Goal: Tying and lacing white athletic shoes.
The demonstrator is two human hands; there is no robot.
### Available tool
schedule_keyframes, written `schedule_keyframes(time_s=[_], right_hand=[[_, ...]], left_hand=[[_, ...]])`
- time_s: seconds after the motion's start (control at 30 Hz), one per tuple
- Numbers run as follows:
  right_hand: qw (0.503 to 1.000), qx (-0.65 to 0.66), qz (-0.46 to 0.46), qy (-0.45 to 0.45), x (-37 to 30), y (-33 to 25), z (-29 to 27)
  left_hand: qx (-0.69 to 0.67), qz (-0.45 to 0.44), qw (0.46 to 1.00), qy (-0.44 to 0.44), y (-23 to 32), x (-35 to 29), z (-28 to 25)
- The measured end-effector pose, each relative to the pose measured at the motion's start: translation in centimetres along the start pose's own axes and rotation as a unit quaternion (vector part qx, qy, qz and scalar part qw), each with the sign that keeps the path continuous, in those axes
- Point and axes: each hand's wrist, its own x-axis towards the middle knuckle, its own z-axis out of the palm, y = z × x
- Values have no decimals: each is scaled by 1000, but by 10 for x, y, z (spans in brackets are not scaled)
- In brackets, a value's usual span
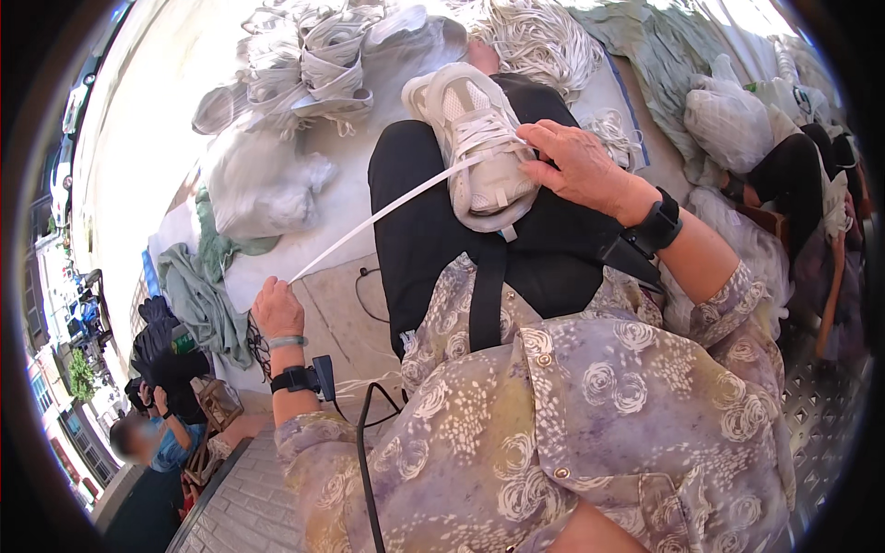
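A pale grey and white sneaker (489, 180) rests on my lap, its collar toward me, with part of a second pale shoe (417, 97) beside its toe. White lacing crosses the sneaker's front. One long flat white shoelace (378, 217) runs taut from the lacing down to the left. Its far end is pinched in my closed left hand (278, 309), held out beyond my left knee. My right hand (581, 170) grips the sneaker's right side near the eyelets, thumb and fingers bent; whether a lace is also between them is hidden.
Bundled pale shoe pieces (323, 64) and a heap of white laces (544, 41) lie ahead on a white sheet. A stuffed clear plastic bag (263, 189) sits at left, near green cloth (198, 295). A black cable (367, 461) hangs by my left side. Other people sit at both sides.
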Motion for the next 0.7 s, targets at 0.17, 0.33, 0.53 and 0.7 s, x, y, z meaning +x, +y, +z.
schedule_keyframes(time_s=[0.17, 0.33, 0.53, 0.7], right_hand=[[996, -43, -43, 68, -14, 6, -7], [994, -77, -13, 77, -24, 15, -16], [991, -9, -44, 126, -16, 12, -5], [999, -42, -20, 28, -5, -2, 16]], left_hand=[[-54, 14, 997, 60, 8, 8, 9], [-54, 20, 995, 85, 1, 12, 6], [-37, -4, 999, 15, 3, 5, -2], [-21, -31, 999, 21, 9, 11, 3]])
